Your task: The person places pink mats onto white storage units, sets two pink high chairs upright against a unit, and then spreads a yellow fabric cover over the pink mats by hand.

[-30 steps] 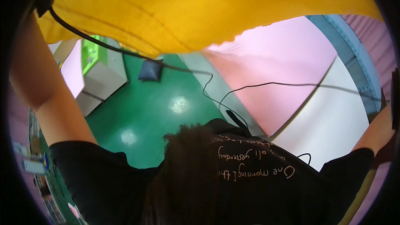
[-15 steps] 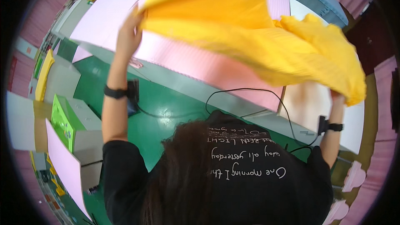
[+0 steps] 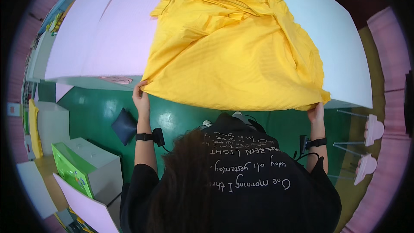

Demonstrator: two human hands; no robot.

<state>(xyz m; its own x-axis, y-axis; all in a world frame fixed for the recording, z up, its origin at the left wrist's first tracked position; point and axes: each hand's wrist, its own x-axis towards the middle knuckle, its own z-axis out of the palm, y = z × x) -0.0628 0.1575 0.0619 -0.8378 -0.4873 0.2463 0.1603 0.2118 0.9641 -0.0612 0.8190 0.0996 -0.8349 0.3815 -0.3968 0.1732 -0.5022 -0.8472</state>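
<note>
A large yellow cloth (image 3: pixel 233 69) with ruffled edges is spread over a pale pink tabletop (image 3: pixel 99 39). Its far part lies bunched in folds, while the near edge is pulled fairly straight between my hands and hangs just past the table's front. My left hand (image 3: pixel 140 96) pinches the near left corner. At the near right corner, my right hand (image 3: pixel 316 113) grips the same edge, with its fingertips partly hidden under the fabric. Both wrists wear black straps with small dark devices.
To the right, a white tabletop (image 3: pixel 336 39) adjoins the pink one. Pink-seated stools (image 3: pixel 373 129) stand at the right. A dark cushion (image 3: pixel 124 126) lies on the green floor (image 3: pixel 97 112). A cabinet with a green panel (image 3: pixel 71 168) is at lower left. Cables run from my wrists.
The cloth was raised and billowing; now it has come down onto the table. Both hands have moved lower and closer to my body, still holding its edge.
</note>
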